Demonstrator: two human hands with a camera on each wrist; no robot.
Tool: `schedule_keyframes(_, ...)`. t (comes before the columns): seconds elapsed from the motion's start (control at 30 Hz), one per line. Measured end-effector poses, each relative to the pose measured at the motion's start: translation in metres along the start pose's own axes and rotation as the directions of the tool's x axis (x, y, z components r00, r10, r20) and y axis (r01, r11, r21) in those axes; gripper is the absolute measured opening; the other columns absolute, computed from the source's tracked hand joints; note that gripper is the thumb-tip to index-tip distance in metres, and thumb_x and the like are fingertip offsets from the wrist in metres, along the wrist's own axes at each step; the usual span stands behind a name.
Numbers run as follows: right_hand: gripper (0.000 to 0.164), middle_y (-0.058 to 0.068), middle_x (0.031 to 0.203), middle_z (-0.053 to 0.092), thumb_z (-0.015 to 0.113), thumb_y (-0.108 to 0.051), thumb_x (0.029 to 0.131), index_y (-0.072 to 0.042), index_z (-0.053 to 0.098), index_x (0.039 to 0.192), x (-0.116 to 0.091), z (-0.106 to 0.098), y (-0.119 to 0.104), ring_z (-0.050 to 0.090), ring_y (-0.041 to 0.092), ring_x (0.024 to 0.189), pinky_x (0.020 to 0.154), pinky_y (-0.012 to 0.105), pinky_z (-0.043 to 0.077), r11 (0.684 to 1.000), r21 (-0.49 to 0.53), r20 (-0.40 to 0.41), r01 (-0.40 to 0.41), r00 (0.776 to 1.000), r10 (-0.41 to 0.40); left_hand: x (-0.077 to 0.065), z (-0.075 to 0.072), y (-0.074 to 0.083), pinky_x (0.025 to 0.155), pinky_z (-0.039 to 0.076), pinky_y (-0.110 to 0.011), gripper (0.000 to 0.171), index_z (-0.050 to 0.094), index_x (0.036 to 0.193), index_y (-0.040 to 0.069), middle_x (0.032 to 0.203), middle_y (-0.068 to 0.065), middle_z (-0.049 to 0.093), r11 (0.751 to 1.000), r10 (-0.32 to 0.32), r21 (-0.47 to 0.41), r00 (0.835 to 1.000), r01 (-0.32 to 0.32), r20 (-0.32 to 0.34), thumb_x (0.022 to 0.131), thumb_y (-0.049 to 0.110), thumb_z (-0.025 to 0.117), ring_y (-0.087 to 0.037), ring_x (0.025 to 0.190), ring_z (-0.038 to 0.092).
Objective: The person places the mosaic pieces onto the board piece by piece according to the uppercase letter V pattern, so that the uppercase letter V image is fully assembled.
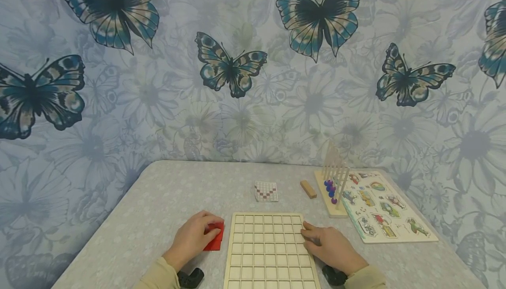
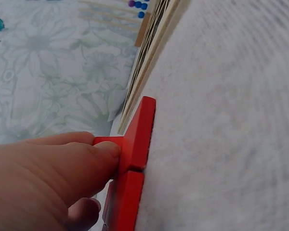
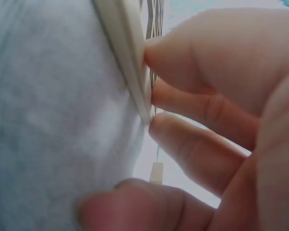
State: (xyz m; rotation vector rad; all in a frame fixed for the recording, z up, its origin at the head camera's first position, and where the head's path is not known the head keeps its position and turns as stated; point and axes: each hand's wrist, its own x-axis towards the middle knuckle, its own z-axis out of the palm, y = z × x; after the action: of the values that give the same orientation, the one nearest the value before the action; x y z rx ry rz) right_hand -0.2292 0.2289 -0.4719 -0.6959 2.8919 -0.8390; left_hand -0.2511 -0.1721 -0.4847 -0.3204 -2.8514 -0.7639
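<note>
My left hand (image 1: pixel 193 235) pinches a small red tile (image 2: pixel 107 140) between thumb and fingers, low over the table. Right under and beside it, more red tiles (image 1: pixel 212 245) lie on the cloth, partly covered by the hand. To the right of them lies a pale wooden grid board (image 1: pixel 269 248) with square cells and raised lines. My right hand (image 1: pixel 333 246) rests its fingertips against the board's right edge. In the right wrist view, the thumb and fingers touch the board's rim (image 3: pixel 130 53) and hold nothing else.
Beyond the board lie a small paper pattern card (image 1: pixel 266 191) and a wooden block (image 1: pixel 308 189). At right stand a wooden rod frame (image 1: pixel 334 210) with blue and purple beads and a picture puzzle board (image 1: pixel 395 218). A butterfly-patterned wall (image 1: pixel 237 126) closes the back.
</note>
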Motion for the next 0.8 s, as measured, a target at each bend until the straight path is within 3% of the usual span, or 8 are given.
schedule_keyframes(0.47, 0.041, 0.015, 0.148, 0.057, 0.070, -0.031, 0.098, -0.007, 0.070, 0.132, -0.0013, 0.0001, -0.0012, 0.062, 0.041, 0.126, 0.098, 0.058, 0.051, 1.000, -0.005, -0.014, 0.006, 1.000, -0.006, -0.0002, 0.0026, -0.0016, 0.079, 0.056, -0.035, 0.026, 0.080, 0.111, 0.032, 0.102, 0.017, 0.071, 0.999, 0.027, 0.032, 0.998, -0.025, -0.062, 0.088, 0.020, 0.082, -0.009, 0.095, 0.064)
schedule_keyframes(0.67, 0.042, 0.014, 0.148, 0.057, 0.070, -0.031, 0.098, -0.007, 0.070, 0.132, -0.0016, 0.0001, -0.0009, 0.061, 0.042, 0.127, 0.098, 0.058, 0.051, 1.000, -0.007, -0.018, 0.007, 1.000, -0.007, 0.0002, 0.0032, -0.0006, 0.082, 0.058, -0.038, 0.024, 0.081, 0.110, 0.030, 0.107, 0.014, 0.074, 1.000, -0.004, -0.002, 0.996, 0.003, -0.091, 0.088, 0.020, 0.082, -0.012, 0.099, 0.068)
schedule_keyframes(0.8, 0.042, 0.014, 0.148, 0.057, 0.070, -0.031, 0.098, -0.007, 0.070, 0.132, -0.0014, 0.0003, 0.0000, 0.060, 0.042, 0.128, 0.098, 0.058, 0.051, 1.000, -0.004, -0.020, 0.007, 1.000, -0.007, -0.0005, 0.0024, 0.0013, 0.077, 0.058, -0.034, 0.022, 0.080, 0.108, 0.030, 0.104, 0.013, 0.075, 0.998, -0.040, -0.051, 0.995, 0.035, -0.093, 0.088, 0.021, 0.082, -0.009, 0.090, 0.068)
